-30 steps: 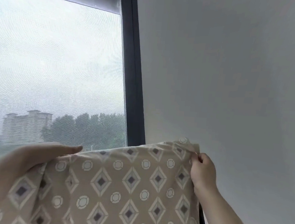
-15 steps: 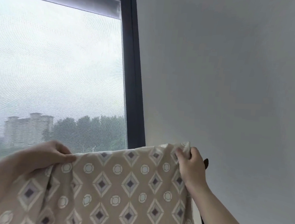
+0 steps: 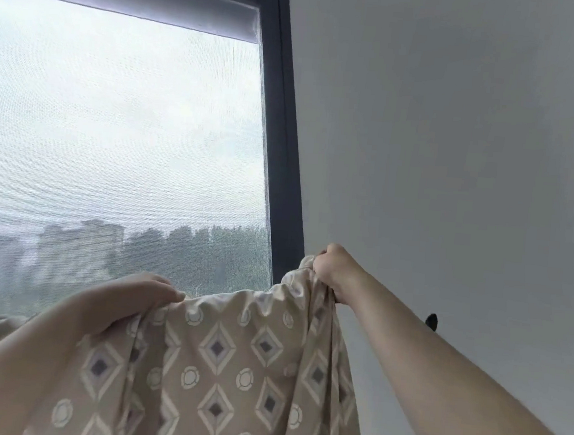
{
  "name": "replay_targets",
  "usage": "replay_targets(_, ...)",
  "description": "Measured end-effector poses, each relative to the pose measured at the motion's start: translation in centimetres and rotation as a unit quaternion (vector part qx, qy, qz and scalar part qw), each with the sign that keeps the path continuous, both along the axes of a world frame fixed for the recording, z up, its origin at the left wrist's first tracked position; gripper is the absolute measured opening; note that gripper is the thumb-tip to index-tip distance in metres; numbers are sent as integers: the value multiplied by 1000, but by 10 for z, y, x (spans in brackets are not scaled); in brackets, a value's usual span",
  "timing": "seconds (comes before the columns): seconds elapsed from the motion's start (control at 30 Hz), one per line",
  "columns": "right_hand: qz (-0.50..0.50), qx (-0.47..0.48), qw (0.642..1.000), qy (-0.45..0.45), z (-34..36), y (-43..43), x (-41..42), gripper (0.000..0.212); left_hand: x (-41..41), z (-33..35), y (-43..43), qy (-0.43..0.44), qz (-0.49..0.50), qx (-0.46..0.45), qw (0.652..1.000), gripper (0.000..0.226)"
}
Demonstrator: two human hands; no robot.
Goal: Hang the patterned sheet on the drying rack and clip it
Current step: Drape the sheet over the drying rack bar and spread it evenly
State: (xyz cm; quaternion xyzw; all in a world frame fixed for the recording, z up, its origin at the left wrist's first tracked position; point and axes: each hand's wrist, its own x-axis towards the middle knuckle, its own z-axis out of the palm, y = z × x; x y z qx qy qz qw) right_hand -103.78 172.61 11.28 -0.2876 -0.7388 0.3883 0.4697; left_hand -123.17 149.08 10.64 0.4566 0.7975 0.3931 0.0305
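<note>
Patterned sheet top edge running left-right across lower frame, left hand gripping it, right hand fisted around bunched right corner, raised higher

Sheet corner raised at the right

The right hand has been lifted toward the frame's middle right, bunching the patterned sheet into folds; a dark rack tip is now uncovered beyond the forearm.

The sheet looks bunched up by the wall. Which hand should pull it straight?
Probably the right hand: it grips the bunched corner of the patterned sheet, on the wall side. The left hand pinches the top edge, where the cloth lies flatter.
</note>
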Motion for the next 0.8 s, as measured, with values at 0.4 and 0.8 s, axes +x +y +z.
replay_targets(0.4, -23, 149, 950, -272, 6, 11, 11, 29, -79, 6, -71, 217, 128, 37, 967, 46)
replay_targets(0.8, 59, -8, 994, -88, 7, 4, -5, 37, -20, 4, -25, 72, -11, -144, 987, 46)
